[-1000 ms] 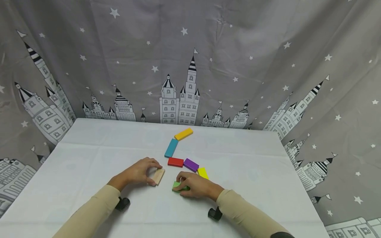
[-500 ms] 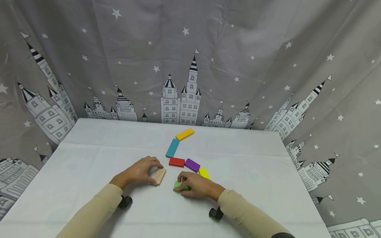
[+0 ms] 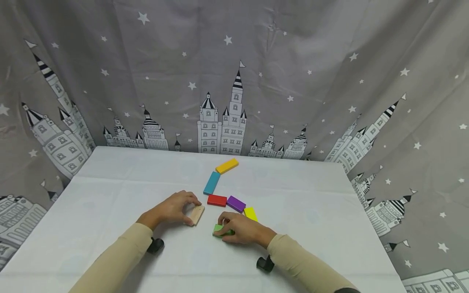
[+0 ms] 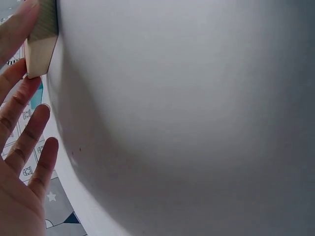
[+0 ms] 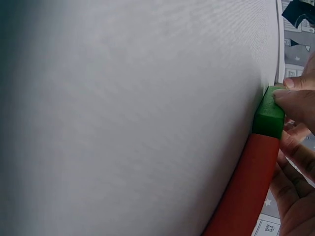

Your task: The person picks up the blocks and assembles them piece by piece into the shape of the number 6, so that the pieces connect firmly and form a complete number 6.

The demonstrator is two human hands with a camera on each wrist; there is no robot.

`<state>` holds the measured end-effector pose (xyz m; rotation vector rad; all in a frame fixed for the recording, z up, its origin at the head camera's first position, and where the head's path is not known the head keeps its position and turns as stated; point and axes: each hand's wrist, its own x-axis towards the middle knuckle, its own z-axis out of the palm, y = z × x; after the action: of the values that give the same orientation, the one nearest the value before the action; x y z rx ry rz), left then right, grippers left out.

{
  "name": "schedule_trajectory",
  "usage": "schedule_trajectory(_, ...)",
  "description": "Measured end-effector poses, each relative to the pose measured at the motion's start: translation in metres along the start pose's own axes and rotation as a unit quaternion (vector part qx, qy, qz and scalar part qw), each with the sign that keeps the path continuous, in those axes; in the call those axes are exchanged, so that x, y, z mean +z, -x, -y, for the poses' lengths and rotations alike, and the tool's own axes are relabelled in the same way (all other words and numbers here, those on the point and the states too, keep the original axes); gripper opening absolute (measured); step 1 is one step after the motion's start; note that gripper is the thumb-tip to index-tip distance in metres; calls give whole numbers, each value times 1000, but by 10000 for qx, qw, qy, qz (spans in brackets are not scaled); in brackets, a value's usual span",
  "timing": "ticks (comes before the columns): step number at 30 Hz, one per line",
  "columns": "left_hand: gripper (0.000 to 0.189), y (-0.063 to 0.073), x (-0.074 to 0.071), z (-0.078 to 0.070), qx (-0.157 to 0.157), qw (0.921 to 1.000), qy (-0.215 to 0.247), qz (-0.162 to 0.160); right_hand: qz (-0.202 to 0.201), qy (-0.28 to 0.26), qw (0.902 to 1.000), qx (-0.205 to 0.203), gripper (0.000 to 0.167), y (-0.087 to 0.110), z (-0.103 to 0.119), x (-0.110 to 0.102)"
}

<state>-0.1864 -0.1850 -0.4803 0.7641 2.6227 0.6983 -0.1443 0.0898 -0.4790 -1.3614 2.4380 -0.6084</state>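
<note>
My left hand [image 3: 171,209] pinches a plain wooden block [image 3: 197,215] between thumb and fingertips, just left of the bend of coloured blocks. Up close in the left wrist view, the wooden block [image 4: 42,51] shows its end, with the remaining fingers spread below it. My right hand [image 3: 244,228] pinches a green block [image 3: 218,229] at the near end of the bend. An orange-red block [image 5: 248,184] lies end to end with the green block [image 5: 269,117] in the right wrist view; in the head view the right hand hides it.
Beyond the hands, a red block [image 3: 217,200], a purple block [image 3: 236,204] and a yellow block [image 3: 250,213] form a curve. A blue block [image 3: 211,183] and an amber block [image 3: 227,165] continue toward the back of the white table [image 3: 300,191]. A grey castle-print curtain [image 3: 278,81] stands behind.
My left hand has shifted slightly forward with the wooden block. The right hand stays in place on the green block, and the other blocks lie as before.
</note>
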Motion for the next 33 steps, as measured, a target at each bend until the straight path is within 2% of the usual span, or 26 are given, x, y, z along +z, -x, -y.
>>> schedule_trajectory(15,55,-17,-8,6,-223,9997,-2,-56,-40,111,9999,-106,27,0,-3,2)
schedule_trajectory(24,55,-25,-11,13,-117,9998,-136,-68,-56,146,9998,-124,27,0,-4,4)
schedule_trajectory(33,53,-28,-13,9,-125,9997,-211,-54,-69,152,9997,-154,27,1,-5,3)
